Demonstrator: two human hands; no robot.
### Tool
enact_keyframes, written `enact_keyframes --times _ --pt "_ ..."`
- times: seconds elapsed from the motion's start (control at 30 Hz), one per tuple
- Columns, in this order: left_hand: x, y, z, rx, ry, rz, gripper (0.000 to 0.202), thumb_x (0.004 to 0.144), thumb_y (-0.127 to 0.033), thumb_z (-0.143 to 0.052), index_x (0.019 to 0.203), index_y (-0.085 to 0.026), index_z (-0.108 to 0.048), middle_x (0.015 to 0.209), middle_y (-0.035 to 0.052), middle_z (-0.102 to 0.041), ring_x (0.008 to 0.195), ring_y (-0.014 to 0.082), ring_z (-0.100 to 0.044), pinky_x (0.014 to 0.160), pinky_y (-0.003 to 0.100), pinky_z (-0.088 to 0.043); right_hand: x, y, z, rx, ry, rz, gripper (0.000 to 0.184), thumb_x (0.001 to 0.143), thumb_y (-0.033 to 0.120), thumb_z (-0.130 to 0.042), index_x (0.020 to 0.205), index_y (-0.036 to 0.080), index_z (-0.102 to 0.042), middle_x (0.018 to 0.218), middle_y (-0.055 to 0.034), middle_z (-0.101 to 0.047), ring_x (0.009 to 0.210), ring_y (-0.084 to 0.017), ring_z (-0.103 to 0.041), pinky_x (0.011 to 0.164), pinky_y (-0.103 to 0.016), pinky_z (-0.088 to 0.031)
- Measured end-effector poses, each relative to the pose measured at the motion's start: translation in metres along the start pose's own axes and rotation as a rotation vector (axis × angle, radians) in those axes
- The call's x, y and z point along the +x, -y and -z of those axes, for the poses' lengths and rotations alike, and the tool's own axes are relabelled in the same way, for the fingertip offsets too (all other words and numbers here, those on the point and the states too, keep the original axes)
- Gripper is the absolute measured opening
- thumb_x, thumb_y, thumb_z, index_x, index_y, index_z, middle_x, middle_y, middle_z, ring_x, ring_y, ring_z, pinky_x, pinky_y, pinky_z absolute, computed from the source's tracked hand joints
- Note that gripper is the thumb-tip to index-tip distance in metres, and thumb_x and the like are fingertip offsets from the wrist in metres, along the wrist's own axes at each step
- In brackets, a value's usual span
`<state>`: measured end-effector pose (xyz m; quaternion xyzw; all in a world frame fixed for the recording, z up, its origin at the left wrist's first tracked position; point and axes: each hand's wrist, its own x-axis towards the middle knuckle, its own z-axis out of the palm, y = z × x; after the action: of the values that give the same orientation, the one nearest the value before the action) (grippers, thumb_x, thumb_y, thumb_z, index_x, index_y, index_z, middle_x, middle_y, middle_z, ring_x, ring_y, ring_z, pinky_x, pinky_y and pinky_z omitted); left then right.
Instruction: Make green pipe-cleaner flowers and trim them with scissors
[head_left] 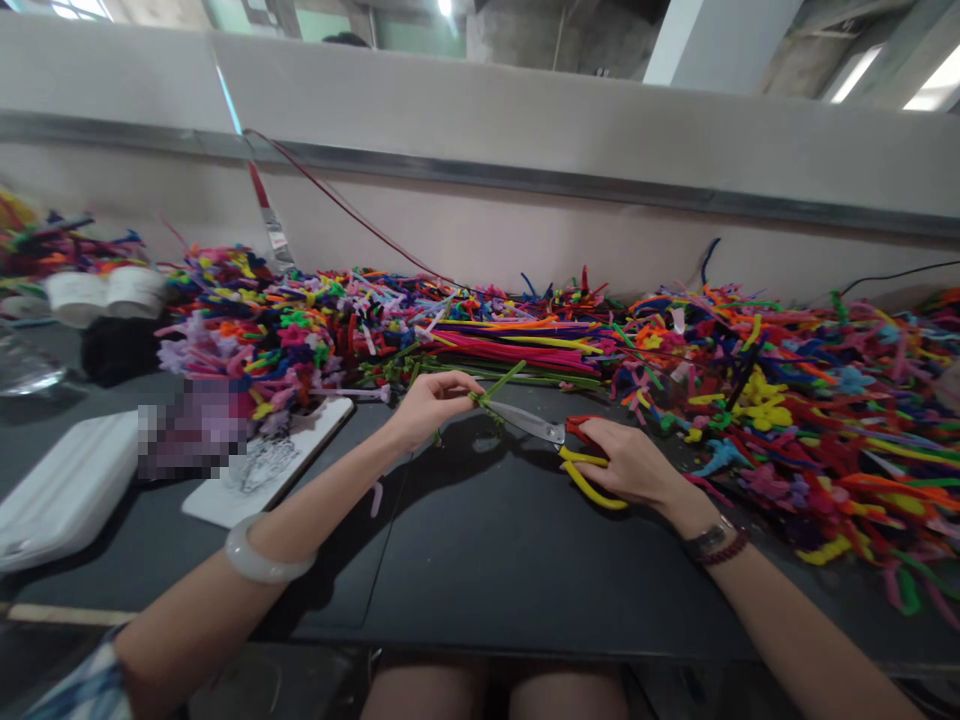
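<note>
My left hand (435, 408) pinches a green pipe cleaner (504, 382) above the dark table, with its free end slanting up to the right. In my right hand (630, 460) is a pair of scissors (529, 422) with red and yellow handles. The blades point left, and their tips reach the green stems beside my left fingertips. Whether the blades touch the pipe cleaner I cannot tell. Just behind my hands lies a bundle of straight pipe cleaners (517, 350) in pink, yellow, orange and green.
Heaps of coloured pipe cleaner pieces (780, 400) line the table's back and right side. At left are a white box (71, 490), a white board with a dark drawing (300, 455) and white rolls (135, 293). A paintbrush (274, 225) leans on the partition (525, 235).
</note>
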<state>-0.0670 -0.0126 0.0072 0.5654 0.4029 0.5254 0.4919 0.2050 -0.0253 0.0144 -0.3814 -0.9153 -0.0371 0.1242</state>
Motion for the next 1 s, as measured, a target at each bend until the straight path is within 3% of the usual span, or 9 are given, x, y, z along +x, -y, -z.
enact_keyframes --times 0.17,0.33,0.77,1.0 --pt "-0.0014 -0.0019 -0.0005 -0.034 -0.016 0.054 0.012 0.057 -0.016 -0.064 0.068 -0.014 -0.06 0.07 0.0003 -0.059 0.068 0.0112 -0.056 0.071 0.025 -0.043 0.0006 -0.0011 0.002 -0.04 -0.009 -0.074 0.033 0.075 0.039 -0.05 0.098 0.016 -0.049 0.098 -0.0101 -0.059 0.09 -0.022 -0.056 0.073 -0.03 -0.046" --pt "-0.0015 -0.0017 -0.0008 -0.031 0.007 0.021 0.011 0.058 -0.013 -0.06 0.069 -0.014 -0.06 0.07 0.0005 -0.058 0.068 0.0114 -0.056 0.07 0.026 -0.045 0.0004 -0.0022 0.0027 -0.089 0.012 -0.145 0.036 0.076 0.043 -0.046 0.099 0.016 -0.048 0.099 -0.0102 -0.059 0.09 -0.023 -0.055 0.068 -0.03 -0.046" --pt "-0.004 -0.005 -0.0012 0.34 0.014 -0.193 0.031 0.066 -0.014 -0.052 0.097 -0.015 -0.057 0.085 0.0055 -0.059 0.08 0.0146 -0.056 0.07 0.025 -0.047 -0.001 -0.0055 0.0014 -0.071 0.015 -0.076 0.036 0.073 0.039 -0.052 0.099 0.015 -0.051 0.1 -0.0104 -0.06 0.091 -0.023 -0.057 0.073 -0.032 -0.047" --pt "-0.0072 -0.0072 -0.003 0.424 -0.009 -0.281 0.03 0.064 -0.009 -0.051 0.093 -0.014 -0.058 0.082 0.0052 -0.062 0.077 0.0143 -0.058 0.073 0.026 -0.046 -0.0004 -0.0037 0.002 -0.067 0.02 -0.061 0.035 0.072 0.038 -0.053 0.099 0.016 -0.051 0.099 -0.0098 -0.061 0.089 -0.023 -0.058 0.072 -0.031 -0.047"
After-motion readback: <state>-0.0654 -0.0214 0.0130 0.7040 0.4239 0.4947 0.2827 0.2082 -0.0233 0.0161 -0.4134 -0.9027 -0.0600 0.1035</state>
